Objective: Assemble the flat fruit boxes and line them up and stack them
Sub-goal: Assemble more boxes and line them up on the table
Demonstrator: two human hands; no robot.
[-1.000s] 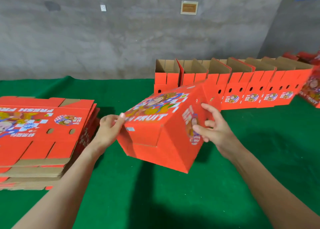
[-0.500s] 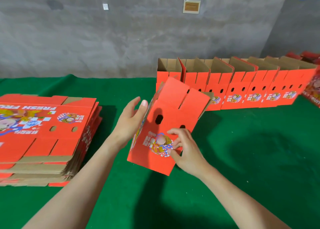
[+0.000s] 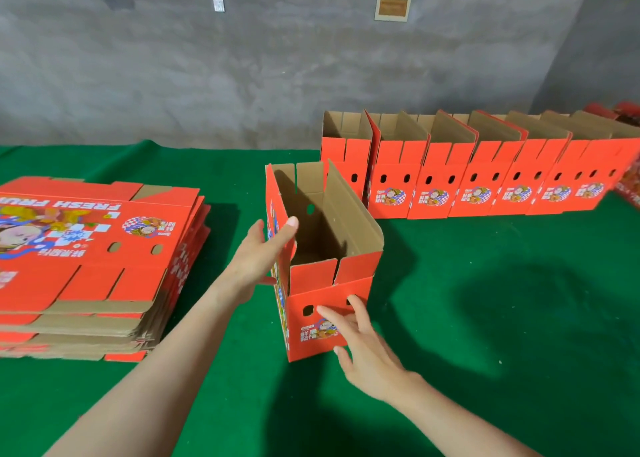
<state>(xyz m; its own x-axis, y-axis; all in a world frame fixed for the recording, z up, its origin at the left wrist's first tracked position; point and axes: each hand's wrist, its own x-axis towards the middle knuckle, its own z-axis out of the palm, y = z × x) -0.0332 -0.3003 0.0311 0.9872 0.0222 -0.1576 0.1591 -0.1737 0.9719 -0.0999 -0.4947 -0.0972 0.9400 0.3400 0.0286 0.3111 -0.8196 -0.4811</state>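
An assembled red fruit box (image 3: 325,269) stands upright on the green table (image 3: 485,318), its top flaps open and its brown inside showing. My left hand (image 3: 259,259) lies flat against the box's left wall, fingers straight up to the rim. My right hand (image 3: 356,339) touches the near end wall with spread fingers, just below the two handle holes. A row of several assembled red boxes (image 3: 467,176) stands behind it to the right, and the first of them is just beyond the new box's far corner. A stack of flat red boxes (image 3: 93,259) lies at the left.
A grey concrete wall (image 3: 277,58) closes off the far edge of the table. More red boxes (image 3: 627,117) show at the far right edge. Green cloth lies bare in front of the row and to the right of my hands.
The box went from tilted in both hands, bottom towards me, to upright on the table with its open top up. Both hands now rest with straight fingers on its walls.
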